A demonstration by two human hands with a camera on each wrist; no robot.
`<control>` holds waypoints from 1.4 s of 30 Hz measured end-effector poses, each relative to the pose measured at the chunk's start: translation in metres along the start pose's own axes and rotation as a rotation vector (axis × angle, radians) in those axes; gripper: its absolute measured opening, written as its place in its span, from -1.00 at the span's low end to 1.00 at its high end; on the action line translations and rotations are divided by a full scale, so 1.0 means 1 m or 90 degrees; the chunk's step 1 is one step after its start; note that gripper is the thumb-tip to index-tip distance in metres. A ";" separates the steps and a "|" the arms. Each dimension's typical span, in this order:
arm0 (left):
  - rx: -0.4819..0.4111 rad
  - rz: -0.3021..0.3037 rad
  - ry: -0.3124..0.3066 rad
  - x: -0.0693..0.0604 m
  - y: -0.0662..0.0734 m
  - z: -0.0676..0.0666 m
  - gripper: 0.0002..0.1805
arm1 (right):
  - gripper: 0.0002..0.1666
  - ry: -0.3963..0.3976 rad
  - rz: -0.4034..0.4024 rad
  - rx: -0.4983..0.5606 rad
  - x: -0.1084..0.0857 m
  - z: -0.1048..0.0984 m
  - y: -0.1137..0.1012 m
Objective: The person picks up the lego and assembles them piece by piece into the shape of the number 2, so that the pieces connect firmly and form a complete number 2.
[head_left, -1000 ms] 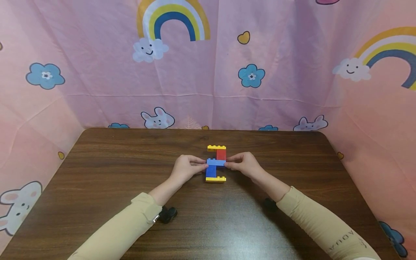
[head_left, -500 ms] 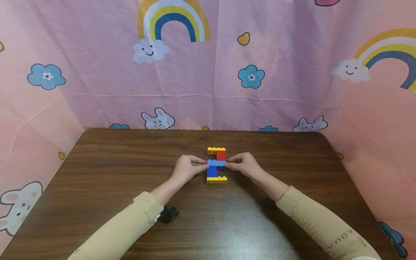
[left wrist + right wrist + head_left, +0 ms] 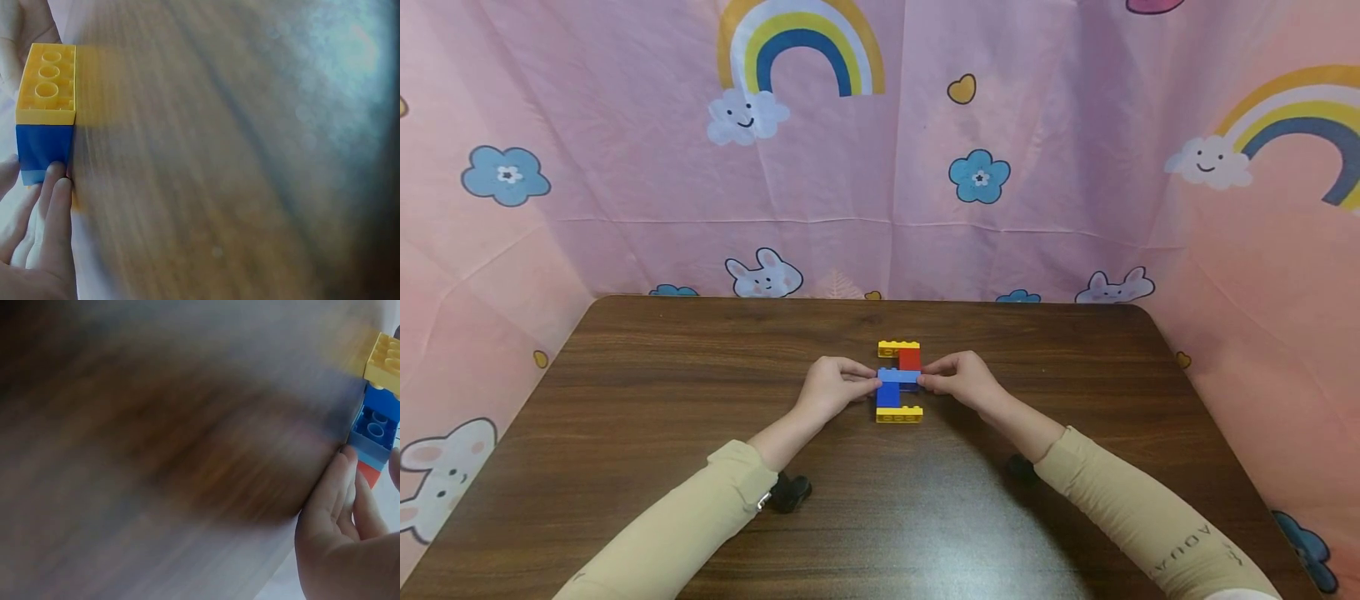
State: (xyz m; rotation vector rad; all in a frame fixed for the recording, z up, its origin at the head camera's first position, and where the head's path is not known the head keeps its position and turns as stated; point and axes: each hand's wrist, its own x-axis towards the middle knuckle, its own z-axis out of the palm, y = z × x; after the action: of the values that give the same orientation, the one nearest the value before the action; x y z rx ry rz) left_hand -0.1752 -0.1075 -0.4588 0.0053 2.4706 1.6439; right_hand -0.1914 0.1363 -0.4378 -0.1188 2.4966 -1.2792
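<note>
My left hand (image 3: 831, 390) and right hand (image 3: 964, 379) pinch opposite ends of a light blue building brick (image 3: 898, 377). It is the middle piece of a joined stack. On its far side is a red brick (image 3: 910, 359), topped by a yellow brick (image 3: 898, 348); on the near side come a dark blue brick (image 3: 888, 395) and another yellow brick (image 3: 899, 415). The left wrist view shows hollow tubes under the near yellow brick (image 3: 47, 81), with left fingers (image 3: 59, 212) at the blue part. In the right wrist view, right fingers (image 3: 334, 484) touch the light blue brick (image 3: 370, 447).
The stack is at the middle of a brown wooden table (image 3: 662, 392). A small black object (image 3: 790, 493) shows beside the left sleeve, and another dark one (image 3: 1021, 468) by the right sleeve. A pink patterned cloth (image 3: 850, 192) hangs behind the table.
The stack has tilted slightly between the hands: its far yellow brick has shifted a little towards me and shows more of its underside. Both hands keep their hold almost in place.
</note>
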 end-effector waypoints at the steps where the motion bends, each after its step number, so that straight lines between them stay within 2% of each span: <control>1: 0.002 0.000 0.000 0.000 0.000 0.000 -0.76 | -0.64 0.001 0.001 0.001 0.000 0.000 0.000; 18: 0.021 0.000 0.002 0.001 0.000 0.000 -0.76 | -0.63 0.002 0.008 0.002 -0.002 0.000 -0.002; 31: 0.003 -0.002 -0.009 0.000 -0.003 -0.002 -0.75 | -0.64 -0.003 0.004 0.009 -0.004 -0.001 -0.001; 42: -0.018 -0.005 -0.006 -0.007 -0.006 -0.010 -0.77 | -0.64 -0.012 -0.008 0.009 -0.007 -0.002 0.002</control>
State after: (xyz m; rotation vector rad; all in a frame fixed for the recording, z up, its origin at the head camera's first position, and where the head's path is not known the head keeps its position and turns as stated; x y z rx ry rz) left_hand -0.1696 -0.1191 -0.4594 -0.0001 2.4373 1.6731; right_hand -0.1852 0.1407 -0.4361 -0.1431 2.4745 -1.2955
